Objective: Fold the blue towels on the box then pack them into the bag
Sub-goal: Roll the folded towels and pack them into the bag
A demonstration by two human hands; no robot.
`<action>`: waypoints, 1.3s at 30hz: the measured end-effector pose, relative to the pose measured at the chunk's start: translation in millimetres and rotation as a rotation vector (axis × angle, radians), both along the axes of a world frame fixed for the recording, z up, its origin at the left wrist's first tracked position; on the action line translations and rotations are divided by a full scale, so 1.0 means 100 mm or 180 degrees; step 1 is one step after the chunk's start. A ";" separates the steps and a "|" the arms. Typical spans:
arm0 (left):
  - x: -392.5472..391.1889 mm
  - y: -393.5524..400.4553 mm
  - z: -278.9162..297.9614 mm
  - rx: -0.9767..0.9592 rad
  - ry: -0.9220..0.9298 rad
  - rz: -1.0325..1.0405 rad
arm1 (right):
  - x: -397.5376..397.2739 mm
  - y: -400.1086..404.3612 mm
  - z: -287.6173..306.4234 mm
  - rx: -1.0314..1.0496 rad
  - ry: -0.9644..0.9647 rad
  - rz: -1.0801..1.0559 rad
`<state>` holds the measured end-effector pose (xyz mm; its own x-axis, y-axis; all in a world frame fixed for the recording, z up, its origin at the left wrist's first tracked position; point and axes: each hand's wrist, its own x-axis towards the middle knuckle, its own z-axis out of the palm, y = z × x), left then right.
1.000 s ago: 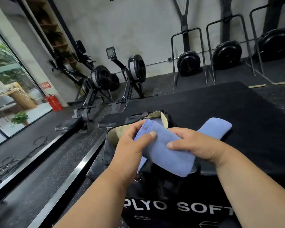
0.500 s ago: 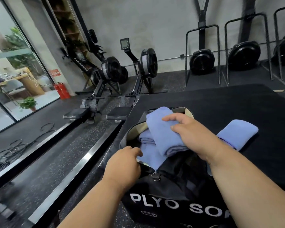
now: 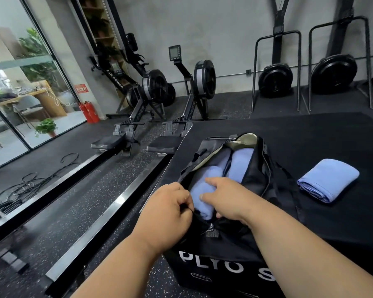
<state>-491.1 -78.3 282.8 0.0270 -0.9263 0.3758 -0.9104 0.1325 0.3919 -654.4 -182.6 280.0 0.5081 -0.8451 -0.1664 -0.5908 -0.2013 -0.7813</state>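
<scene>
A gym room with a grey concrete wall point(image 3: 224, 29) and dark speckled rubber floor point(image 3: 78, 211) surrounds a large black box point(image 3: 310, 136) printed with white letters on its near face. On the box top lies an unzipped black bag point(image 3: 258, 175) with a pale lining. Inside it sit folded blue towels: one near the front point(image 3: 200, 190), another further back point(image 3: 240, 164). The right hand point(image 3: 226, 201) rests on the front towel, fingers curled over it. The left hand point(image 3: 168, 211) grips the bag's near-left edge, fingers curled tight. To the right of the bag, apart from it, a folded blue towel point(image 3: 328, 179) lies on the box. Beyond stand two rowing machines point(image 3: 155, 100), red fire extinguishers point(image 3: 88, 111) by a glass wall point(image 3: 26, 93), and black fan units in metal frames point(image 3: 276, 80).
</scene>
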 end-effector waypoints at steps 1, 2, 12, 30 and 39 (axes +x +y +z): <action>0.01 0.01 0.00 0.0006 0.0008 0.0022 | -0.01 0.01 0.00 0.0015 0.0088 0.0082; 0.01 0.01 -0.01 0.0028 0.0008 0.0046 | -0.01 0.03 0.00 0.0062 0.0137 0.0138; -0.04 0.02 -0.04 0.0025 -0.0013 0.0117 | -0.14 -0.06 -0.14 0.0175 -0.0178 0.0093; -0.12 0.02 -0.06 0.0214 -0.0123 0.0215 | -0.20 -0.05 -0.22 -0.0121 0.0162 0.0563; -0.33 -0.08 0.07 -0.0084 -0.0453 0.0364 | -0.54 0.06 0.05 -0.0797 0.0763 0.0775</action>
